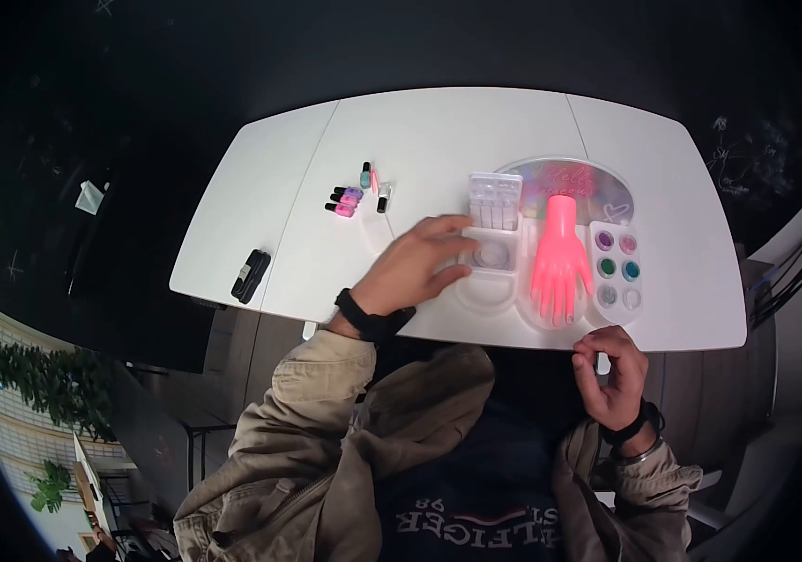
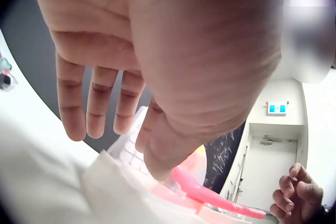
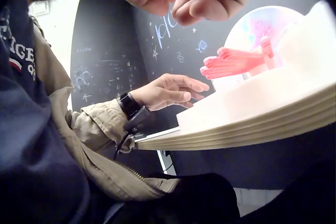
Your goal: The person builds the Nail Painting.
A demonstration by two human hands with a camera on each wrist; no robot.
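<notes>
My left hand [image 1: 417,261] hovers over the left part of the white tray [image 1: 485,298], its fingers relaxed and apart. Just beyond its fingertips stands a clear compartment case [image 1: 495,202]. In the left wrist view, that hand's fingers [image 2: 98,103] hang straight with nothing between them. A bright pink model hand [image 1: 560,258] lies fingers toward me on the tray, with a small pale spot at one fingertip. Near the table's front edge, my right hand [image 1: 613,377] is raised with loosely curled fingers, thumb close to the index finger. The right wrist view shows nothing in those fingers [image 3: 220,3].
Six pots of coloured glitter [image 1: 607,267] sit right of the model hand. Behind it rises a rounded iridescent backboard [image 1: 598,183]. Several nail polish bottles [image 1: 345,200] lie toward the table's left, and a black case [image 1: 250,276] rests near the left edge.
</notes>
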